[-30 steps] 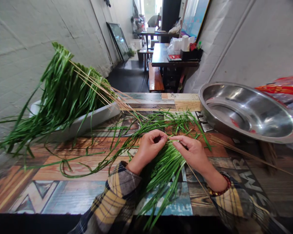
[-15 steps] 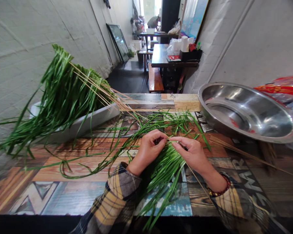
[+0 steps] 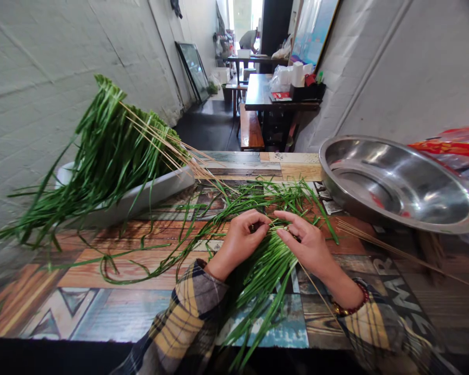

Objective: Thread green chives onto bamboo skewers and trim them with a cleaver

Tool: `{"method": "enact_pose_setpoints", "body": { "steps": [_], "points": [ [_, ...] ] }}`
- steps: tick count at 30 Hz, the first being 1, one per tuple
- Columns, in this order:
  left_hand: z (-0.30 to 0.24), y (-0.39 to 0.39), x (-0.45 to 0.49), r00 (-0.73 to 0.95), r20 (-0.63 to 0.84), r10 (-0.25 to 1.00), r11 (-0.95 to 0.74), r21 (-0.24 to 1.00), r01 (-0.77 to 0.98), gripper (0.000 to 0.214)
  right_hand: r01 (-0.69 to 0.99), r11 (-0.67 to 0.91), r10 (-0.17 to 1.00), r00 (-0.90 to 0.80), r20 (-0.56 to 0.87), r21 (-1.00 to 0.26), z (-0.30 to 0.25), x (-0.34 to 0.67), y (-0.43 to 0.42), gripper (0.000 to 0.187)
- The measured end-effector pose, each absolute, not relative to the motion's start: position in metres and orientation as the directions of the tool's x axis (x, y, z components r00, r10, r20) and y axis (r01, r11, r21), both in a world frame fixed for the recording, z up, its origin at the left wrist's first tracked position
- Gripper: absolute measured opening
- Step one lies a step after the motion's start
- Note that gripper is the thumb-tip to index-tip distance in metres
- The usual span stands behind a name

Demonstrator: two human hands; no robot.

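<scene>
A bunch of Chinese chives (image 3: 266, 265) lies fanned over the table's front edge, its pale ends up between my hands. My left hand (image 3: 244, 237) pinches thumb against forefinger at the left of those ends. Just right of them, my right hand (image 3: 307, 247) has thumb and forefinger parted. A thin bamboo skewer (image 3: 316, 286) slants from under my right hand toward the right sleeve. At the left, skewered chives (image 3: 113, 151) are heaped in a white tray (image 3: 152, 194), bare skewer ends pointing right. Loose chive leaves (image 3: 254, 195) are strewn beyond my hands.
A steel basin (image 3: 398, 182) stands tilted at the right, with bare skewers (image 3: 379, 242) beside it. Red-printed plastic packaging (image 3: 453, 146) sits behind. Walls flank the patterned wooden table (image 3: 121, 307). Farther back are another table (image 3: 258, 91), a bench (image 3: 250, 127) and a bent-over person (image 3: 248, 39).
My right thumb and forefinger have parted from their pinch at the chive ends. My left hand keeps its pinch. The camera view has shifted slightly.
</scene>
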State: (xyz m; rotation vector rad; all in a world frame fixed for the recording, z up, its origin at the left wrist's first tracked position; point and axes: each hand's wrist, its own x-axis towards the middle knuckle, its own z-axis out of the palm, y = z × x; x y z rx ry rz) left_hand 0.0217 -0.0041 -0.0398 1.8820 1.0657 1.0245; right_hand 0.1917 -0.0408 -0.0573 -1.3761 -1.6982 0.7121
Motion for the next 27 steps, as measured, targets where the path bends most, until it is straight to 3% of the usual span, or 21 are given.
{"method": "enact_pose_setpoints", "body": {
  "steps": [6, 27],
  "points": [
    [-0.0435, -0.0031, 0.0220, 0.290, 0.233, 0.928, -0.325, 0.887, 0.327, 0.008, 0.512, 0.269, 0.961, -0.089, 0.262, -0.816, -0.0589, 0.1924, -0.0402, 0.030],
    [-0.0394, -0.0056, 0.0213, 0.442, 0.320, 0.838, -0.472, 0.832, 0.291, 0.015, 0.540, 0.247, 0.958, -0.009, 0.287, -0.805, -0.0613, 0.1880, -0.0397, 0.018]
  ]
}}
